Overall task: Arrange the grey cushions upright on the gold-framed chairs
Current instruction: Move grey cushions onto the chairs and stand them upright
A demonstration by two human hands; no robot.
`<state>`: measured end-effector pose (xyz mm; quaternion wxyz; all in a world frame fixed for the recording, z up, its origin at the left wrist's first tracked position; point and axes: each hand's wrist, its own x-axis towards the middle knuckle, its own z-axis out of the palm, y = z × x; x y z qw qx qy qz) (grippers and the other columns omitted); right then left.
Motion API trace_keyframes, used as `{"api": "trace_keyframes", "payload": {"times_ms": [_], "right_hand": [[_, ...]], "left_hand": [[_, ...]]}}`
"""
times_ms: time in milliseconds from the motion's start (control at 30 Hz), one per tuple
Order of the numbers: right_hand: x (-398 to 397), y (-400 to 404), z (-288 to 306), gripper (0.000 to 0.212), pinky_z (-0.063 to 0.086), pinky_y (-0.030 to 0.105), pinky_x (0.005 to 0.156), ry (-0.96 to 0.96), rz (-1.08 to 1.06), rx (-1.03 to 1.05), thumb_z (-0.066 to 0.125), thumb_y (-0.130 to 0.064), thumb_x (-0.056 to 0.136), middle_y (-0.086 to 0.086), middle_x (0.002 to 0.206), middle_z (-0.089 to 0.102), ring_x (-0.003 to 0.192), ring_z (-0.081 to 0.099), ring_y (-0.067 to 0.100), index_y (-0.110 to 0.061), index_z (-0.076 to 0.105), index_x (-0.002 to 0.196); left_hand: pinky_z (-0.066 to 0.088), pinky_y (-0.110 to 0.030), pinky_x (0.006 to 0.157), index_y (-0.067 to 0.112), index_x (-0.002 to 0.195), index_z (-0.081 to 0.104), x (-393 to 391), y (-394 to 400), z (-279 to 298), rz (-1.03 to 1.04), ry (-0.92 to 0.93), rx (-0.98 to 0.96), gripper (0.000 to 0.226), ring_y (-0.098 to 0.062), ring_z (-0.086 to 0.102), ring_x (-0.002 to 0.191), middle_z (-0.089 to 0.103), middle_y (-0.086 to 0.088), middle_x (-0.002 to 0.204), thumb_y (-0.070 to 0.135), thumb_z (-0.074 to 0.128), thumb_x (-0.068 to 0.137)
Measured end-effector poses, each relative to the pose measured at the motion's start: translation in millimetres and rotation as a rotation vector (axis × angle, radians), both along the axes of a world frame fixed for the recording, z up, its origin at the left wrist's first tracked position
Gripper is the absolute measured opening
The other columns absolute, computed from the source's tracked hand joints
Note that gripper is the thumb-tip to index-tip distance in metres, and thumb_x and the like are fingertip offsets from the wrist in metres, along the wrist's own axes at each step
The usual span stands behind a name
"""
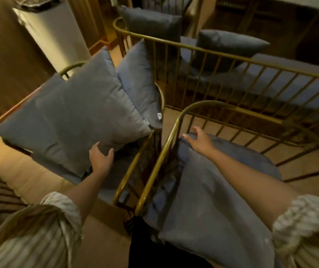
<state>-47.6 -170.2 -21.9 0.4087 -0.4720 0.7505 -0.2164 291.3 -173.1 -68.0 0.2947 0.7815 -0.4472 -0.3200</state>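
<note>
My left hand [101, 158] grips the lower edge of a large grey cushion [77, 113] that lies tilted over the left gold-framed chair [135, 163]. A second grey cushion [139, 84] leans behind it against the chair's rail. My right hand [200, 141] rests on the top edge of another grey cushion [212, 200] in the right gold-framed chair [176, 130], fingers spread over its corner. Two darker cushions [154, 24] [230, 45] stand on the gold-framed sofa [251, 64] beyond.
A white cylindrical bin [52, 33] stands at the back left beside a wooden wall. The two chairs' gold rails nearly touch between my arms. A dark table [299, 2] sits at the far right. Tan floor shows at lower left.
</note>
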Motion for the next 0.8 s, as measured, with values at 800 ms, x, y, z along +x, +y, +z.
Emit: {"api": "trace_keyframes", "payload": {"times_ms": [800], "right_hand": [[234.7,-218.7,-23.2,0.123,0.026,0.054,0.119,0.024,-0.038,-0.008,0.072,-0.084,0.052,0.003,0.156,0.042,0.143,0.038,0.031,-0.030,0.029,0.153]], "left_hand": [[0.022,-0.053,0.121,0.021,0.156,0.022,228.6,-174.0,-44.3,0.368,0.854,0.290,0.133,-0.026,0.027,0.149,0.027,0.003,0.163,0.095,0.056,0.051]]}}
